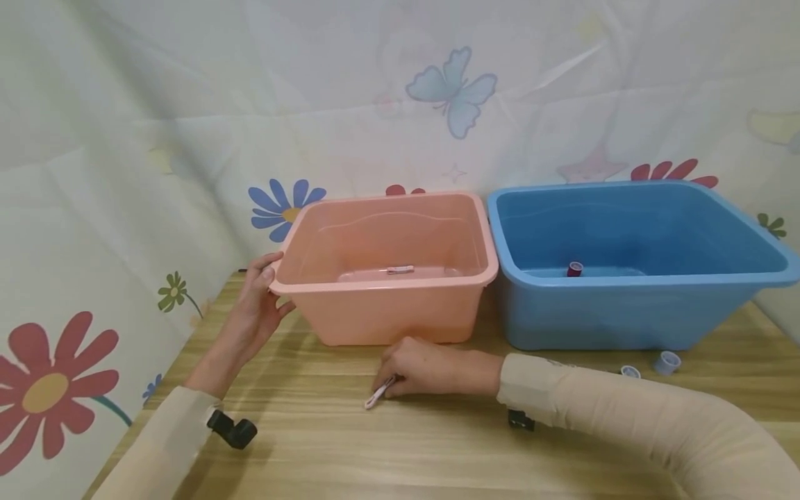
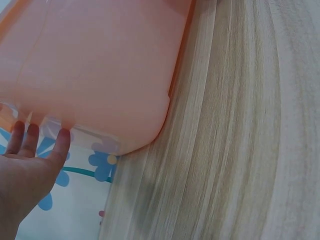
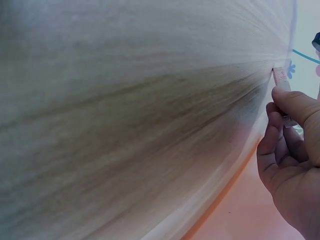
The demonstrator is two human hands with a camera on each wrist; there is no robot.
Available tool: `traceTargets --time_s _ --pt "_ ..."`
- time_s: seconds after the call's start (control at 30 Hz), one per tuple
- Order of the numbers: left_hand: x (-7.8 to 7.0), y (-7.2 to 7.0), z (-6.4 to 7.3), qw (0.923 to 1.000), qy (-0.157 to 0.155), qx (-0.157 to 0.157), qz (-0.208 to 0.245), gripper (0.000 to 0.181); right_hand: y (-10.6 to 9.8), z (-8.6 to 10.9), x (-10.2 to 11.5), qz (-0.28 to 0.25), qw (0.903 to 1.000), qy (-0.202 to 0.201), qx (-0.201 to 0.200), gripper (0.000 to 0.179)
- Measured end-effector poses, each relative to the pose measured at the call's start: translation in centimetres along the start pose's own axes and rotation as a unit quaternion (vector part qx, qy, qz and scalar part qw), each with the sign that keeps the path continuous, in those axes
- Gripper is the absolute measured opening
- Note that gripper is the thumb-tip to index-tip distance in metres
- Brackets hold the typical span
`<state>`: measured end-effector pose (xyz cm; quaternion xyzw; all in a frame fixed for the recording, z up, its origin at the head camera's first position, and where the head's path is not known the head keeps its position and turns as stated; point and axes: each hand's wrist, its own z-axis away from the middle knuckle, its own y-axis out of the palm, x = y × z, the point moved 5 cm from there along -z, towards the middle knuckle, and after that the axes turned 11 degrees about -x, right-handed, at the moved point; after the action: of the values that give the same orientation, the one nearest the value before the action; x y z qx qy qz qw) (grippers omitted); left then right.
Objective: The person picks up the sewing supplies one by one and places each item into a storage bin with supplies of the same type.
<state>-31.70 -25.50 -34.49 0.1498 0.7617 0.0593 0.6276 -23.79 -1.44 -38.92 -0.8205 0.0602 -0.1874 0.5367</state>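
At the left end of the pink tub [image 1: 381, 309], my left hand [image 1: 259, 298] touches the rim and side. Its fingers [image 2: 61, 145] are straight and spread, tips at the wall in the left wrist view. My right hand [image 1: 415, 367] is low in front of this tub and pinches a folded tape measure [image 1: 377, 394] between thumb and fingers. In the right wrist view the tape measure [image 3: 281, 77] is narrow and whitish, with reddish printed marks. Part of it is hidden by the fingers. A similar narrow piece [image 1: 401, 269] lies on the pink tub's floor.
A blue tub [image 1: 600, 316] stands right beside the pink one, with a small dark red spool [image 1: 574, 269] inside. Two pale spools, one by the sleeve [image 1: 630, 371] and another spool [image 1: 667, 362], are on the wooden table [image 1: 325, 444]. A flowered curtain [image 1: 187, 104] hangs behind.
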Motion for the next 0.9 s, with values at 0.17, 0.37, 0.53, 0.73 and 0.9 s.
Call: traceTargets --time_s 0.17,0.37,0.53,0.73,0.9 --pt "-0.09 0.03 -0.03 1.0000 0.003 0.001 -0.001 0.035 -0.15 0.10 -0.06 -0.018 0.9997 0.016 0.007 0.018" --pt "0.02 -0.02 0.00 1.0000 0.000 0.009 0.002 0.035 -0.76 0.24 -0.19 -0.040 0.9989 0.022 -0.010 0.025" --pt "0.04 0.02 0.01 0.9999 0.002 0.017 0.003 0.035 -1.01 0.38 -0.16 -0.061 0.9979 0.014 -0.015 0.022" --pt "0.09 -0.04 0.07 0.9998 0.001 0.019 0.004 0.035 -0.93 0.62 -0.03 -0.066 0.9976 0.012 -0.017 0.021" --pt "0.11 -0.03 -0.01 0.9999 0.002 0.015 0.002 0.035 -1.01 0.73 -0.09 -0.058 0.9980 0.019 -0.019 0.023"
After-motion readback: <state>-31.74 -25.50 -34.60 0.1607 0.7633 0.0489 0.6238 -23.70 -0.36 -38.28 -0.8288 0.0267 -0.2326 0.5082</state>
